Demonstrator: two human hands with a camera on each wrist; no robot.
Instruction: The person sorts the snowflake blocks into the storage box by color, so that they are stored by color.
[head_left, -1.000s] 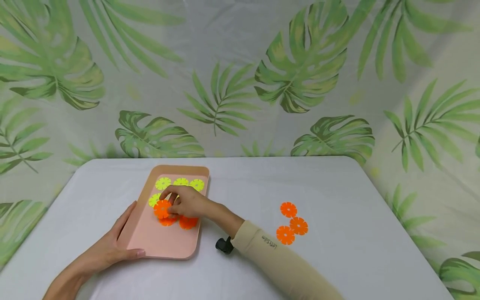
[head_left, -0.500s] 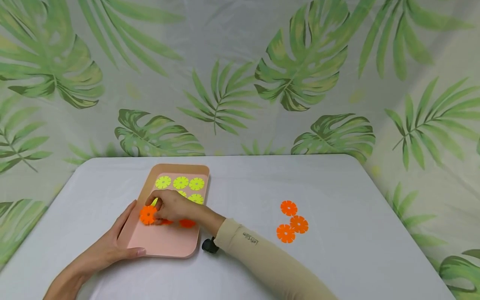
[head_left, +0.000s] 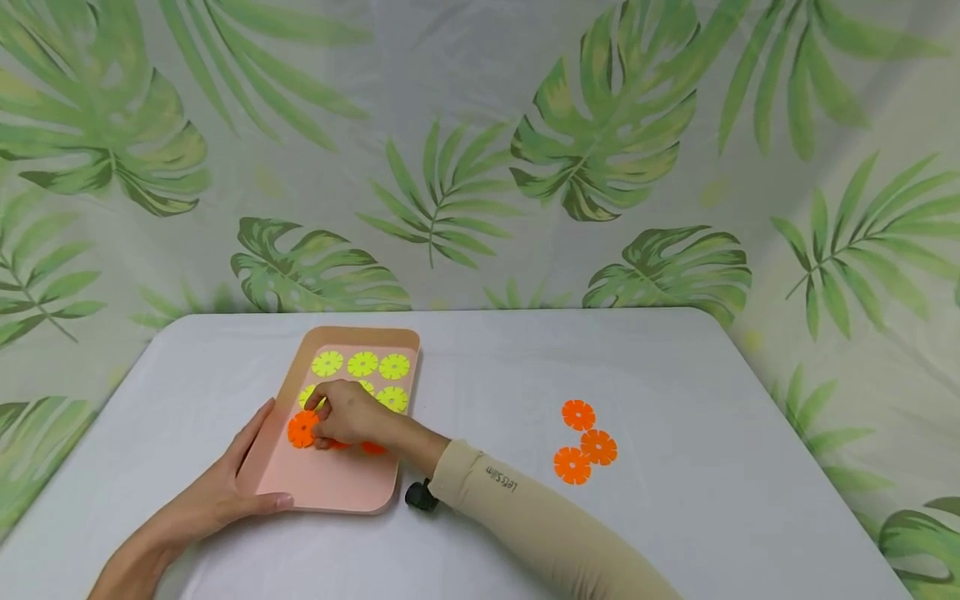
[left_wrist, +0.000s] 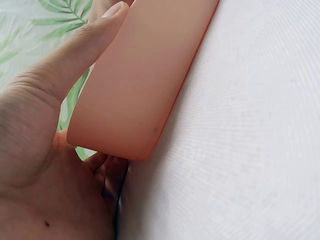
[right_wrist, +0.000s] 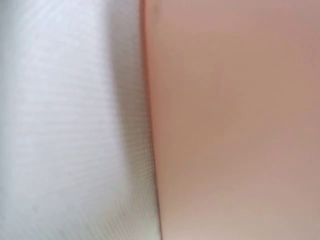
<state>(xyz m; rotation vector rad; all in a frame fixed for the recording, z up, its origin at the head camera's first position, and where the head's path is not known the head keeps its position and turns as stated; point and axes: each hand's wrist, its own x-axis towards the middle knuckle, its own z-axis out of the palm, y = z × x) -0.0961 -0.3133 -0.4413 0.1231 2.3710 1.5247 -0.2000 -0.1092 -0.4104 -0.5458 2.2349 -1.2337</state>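
Observation:
A pink tray [head_left: 330, 487] stands on the left of the table. My left hand [head_left: 213, 492] grips its near left corner, fingers along the left side and thumb at the near rim; in the left wrist view the thumb [left_wrist: 95, 42] lies against the tray wall [left_wrist: 130, 85]. My right hand [head_left: 348, 412] is inside the tray, pinching an orange notched disc [head_left: 303, 429] at the left of the orange row. Other orange discs beside it are partly hidden under the hand. Yellow notched discs [head_left: 363, 364] lie in rows at the far end, some partly covered by my right hand.
Three orange notched discs [head_left: 597, 447] lie together on the white tablecloth [head_left: 675, 533] at the right. A small black object [head_left: 420, 497] shows by my right sleeve. Leaf-patterned cloth [head_left: 442, 192] hangs behind the table.
My right hand has moved left and slightly nearer with the orange disc, now lower at the left of the orange row. My left hand stays on the tray.

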